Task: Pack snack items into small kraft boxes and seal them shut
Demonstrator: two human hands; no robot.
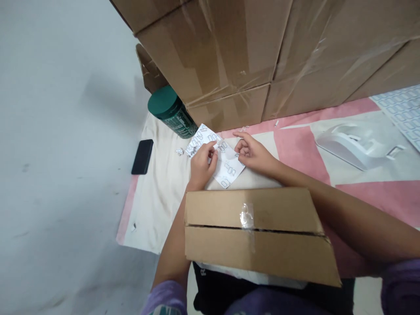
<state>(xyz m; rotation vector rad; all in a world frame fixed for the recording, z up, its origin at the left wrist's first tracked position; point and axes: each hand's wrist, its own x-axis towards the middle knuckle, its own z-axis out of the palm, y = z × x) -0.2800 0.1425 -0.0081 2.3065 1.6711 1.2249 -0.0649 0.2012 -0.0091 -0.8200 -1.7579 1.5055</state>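
Note:
A white sticker sheet (226,164) printed with small rounded labels lies on the pink and white cloth (295,144). My left hand (201,164) rests on the sheet's left part, with thumb and fingers pinched at a label near its top edge. My right hand (252,151) lies on the sheet's right side, index finger stretched toward the middle and the other fingers curled. A closed cardboard box (256,232) with a taped seam sits in my lap, between my forearms. What the left pinch holds is too small to make out.
Big taped cardboard boxes (256,57) are stacked at the back. A dark green jar (172,111) lies tilted by them. A black phone (142,156) rests at the cloth's left edge. A white tape dispenser (354,146) and another label sheet (402,109) are at right. Crumpled bits (180,151) lie near the sheet.

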